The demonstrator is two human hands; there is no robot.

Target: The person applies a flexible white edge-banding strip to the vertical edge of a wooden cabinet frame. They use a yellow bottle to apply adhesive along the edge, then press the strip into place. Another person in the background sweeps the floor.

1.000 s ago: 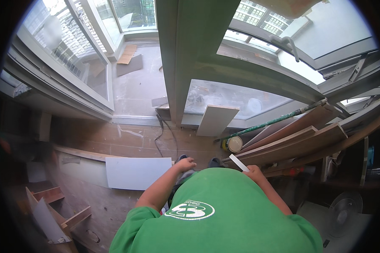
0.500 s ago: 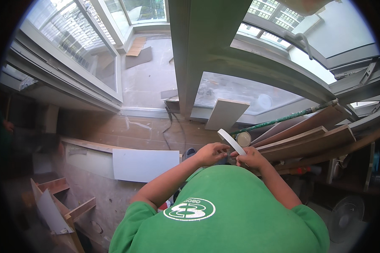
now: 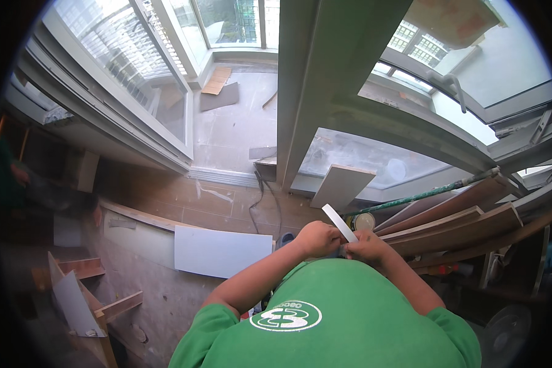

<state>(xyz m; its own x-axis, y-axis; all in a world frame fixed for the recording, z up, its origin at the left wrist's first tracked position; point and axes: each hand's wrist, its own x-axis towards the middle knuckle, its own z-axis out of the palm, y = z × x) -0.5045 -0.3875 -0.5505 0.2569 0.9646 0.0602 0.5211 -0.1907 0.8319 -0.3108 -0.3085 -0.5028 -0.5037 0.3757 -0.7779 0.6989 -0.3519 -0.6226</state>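
A narrow white roll of tape (image 3: pixel 338 222), seen edge-on, stands tilted up in front of my green shirt. My right hand (image 3: pixel 368 247) is closed on the roll's lower end. My left hand (image 3: pixel 320 239) is right beside it, its fingers curled in against the roll's near part. What those left fingertips pinch is hidden behind the hand. To the left of my forearm, a flat white panel (image 3: pixel 224 251) lies on the edge of a dusty worktable (image 3: pixel 144 254).
Leaning boards (image 3: pixel 454 230) and a green-stained pole (image 3: pixel 423 195) crowd the right side, near a round can (image 3: pixel 365 222). A pale board (image 3: pixel 343 185) leans on the window frame. A black cable (image 3: pixel 259 202) trails across the floor. Another person's hand (image 3: pixel 21 176) shows far left.
My left hand has moved in to the roll and its fingers, apart before, are now curled. The view has shifted, so the surroundings appear farther right and slightly lower.
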